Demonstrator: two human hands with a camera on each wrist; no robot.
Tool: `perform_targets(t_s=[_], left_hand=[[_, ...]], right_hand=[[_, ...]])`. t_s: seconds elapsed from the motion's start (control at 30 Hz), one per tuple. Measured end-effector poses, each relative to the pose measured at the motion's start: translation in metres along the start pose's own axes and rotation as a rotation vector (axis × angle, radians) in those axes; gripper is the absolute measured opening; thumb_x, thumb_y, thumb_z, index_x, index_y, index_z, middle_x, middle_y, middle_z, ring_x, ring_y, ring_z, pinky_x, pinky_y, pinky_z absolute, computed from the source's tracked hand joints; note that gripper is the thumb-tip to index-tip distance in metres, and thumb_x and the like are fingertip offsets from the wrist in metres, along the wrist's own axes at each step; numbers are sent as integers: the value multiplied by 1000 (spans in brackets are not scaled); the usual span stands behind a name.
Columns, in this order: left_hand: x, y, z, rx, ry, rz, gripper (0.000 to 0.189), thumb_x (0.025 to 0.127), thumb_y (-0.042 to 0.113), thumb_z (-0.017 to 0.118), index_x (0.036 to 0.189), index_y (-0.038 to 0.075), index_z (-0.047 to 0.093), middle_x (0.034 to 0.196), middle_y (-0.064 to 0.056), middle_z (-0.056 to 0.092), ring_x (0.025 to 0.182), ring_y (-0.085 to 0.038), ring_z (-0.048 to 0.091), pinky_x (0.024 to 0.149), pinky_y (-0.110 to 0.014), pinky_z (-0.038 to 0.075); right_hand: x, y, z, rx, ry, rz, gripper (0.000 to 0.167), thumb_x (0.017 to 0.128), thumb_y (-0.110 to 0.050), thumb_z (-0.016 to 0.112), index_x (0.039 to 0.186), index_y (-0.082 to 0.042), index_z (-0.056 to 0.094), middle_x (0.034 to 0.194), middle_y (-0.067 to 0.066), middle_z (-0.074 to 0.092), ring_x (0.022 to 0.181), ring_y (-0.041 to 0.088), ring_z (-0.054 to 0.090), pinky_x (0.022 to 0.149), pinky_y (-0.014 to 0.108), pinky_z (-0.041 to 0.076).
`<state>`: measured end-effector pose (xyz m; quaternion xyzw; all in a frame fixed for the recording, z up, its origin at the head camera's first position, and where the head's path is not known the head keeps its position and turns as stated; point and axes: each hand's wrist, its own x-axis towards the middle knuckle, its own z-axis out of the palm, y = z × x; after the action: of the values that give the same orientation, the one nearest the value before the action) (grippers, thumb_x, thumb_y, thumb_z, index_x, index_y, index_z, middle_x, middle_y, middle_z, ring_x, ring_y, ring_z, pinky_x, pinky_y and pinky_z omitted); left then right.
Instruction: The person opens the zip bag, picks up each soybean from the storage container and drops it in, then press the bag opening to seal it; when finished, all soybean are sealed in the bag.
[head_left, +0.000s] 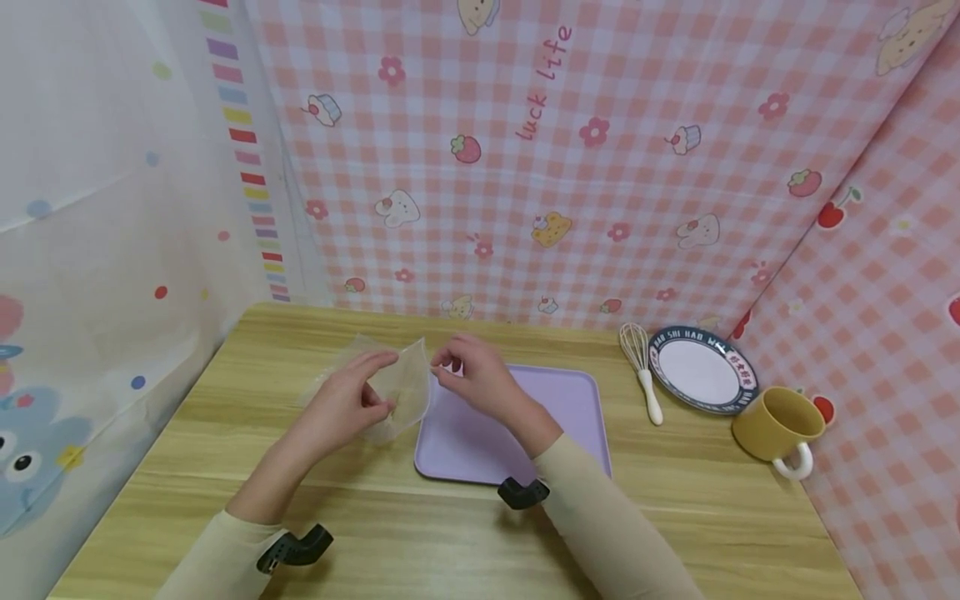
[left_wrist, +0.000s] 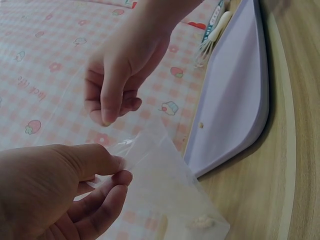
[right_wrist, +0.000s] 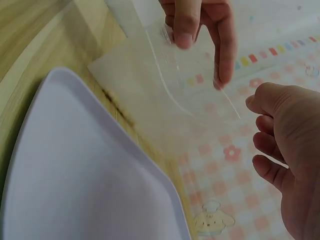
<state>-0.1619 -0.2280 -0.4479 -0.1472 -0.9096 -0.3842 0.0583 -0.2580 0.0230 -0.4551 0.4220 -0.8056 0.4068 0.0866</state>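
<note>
A clear plastic bag [head_left: 408,383] hangs from my left hand [head_left: 348,400], whose thumb and fingertips pinch its edge. The bag slants over the left side of the lilac tray [head_left: 555,392], and a small pale clump [left_wrist: 201,221] shows in its lower corner in the left wrist view. My right hand [head_left: 476,375] is raised over the tray's back left corner, close beside the bag's free corner. Its fingers are loosely bent, apart from the bag in the left wrist view, with nothing visible between them. A small brownish crumb [left_wrist: 201,125] lies on the tray.
Right of the tray, a whisk [head_left: 642,375] with a white handle lies on the wooden table [head_left: 405,533]. Beside it are a dark-rimmed plate [head_left: 697,367] and a yellow mug [head_left: 780,425] near the right wall. Checked pink cloth [head_left: 570,183] hangs behind the table.
</note>
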Motion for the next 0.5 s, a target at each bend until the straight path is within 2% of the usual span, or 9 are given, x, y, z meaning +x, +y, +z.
perform_targets(t_s=[0.23, 0.43, 0.5], left_hand=[[1, -3, 0, -10, -20, -10, 73, 93, -2, 86, 159, -1, 54, 159, -19, 55, 78, -8, 69, 66, -28, 60], [0, -4, -1, -14, -21, -7, 72, 94, -2, 85, 159, -1, 54, 160, -19, 54, 78, -8, 69, 66, -28, 60], [0, -4, -1, -14, -20, -7, 72, 94, -1, 85, 159, -1, 54, 160, -19, 55, 78, -8, 69, 66, -28, 60]], right_hand=[[11, -9, 7, -50, -62, -20, 4, 100, -5, 78, 104, -5, 77, 100, 3, 67, 91, 19, 64, 80, 26, 55], [18, -12, 12, -60, -69, -15, 5, 101, -4, 78, 105, -6, 75, 104, 4, 68, 91, 19, 64, 83, 39, 61], [20, -12, 13, -60, -67, -14, 5, 101, -3, 78, 105, -5, 76, 104, 5, 68, 91, 19, 65, 83, 39, 61]])
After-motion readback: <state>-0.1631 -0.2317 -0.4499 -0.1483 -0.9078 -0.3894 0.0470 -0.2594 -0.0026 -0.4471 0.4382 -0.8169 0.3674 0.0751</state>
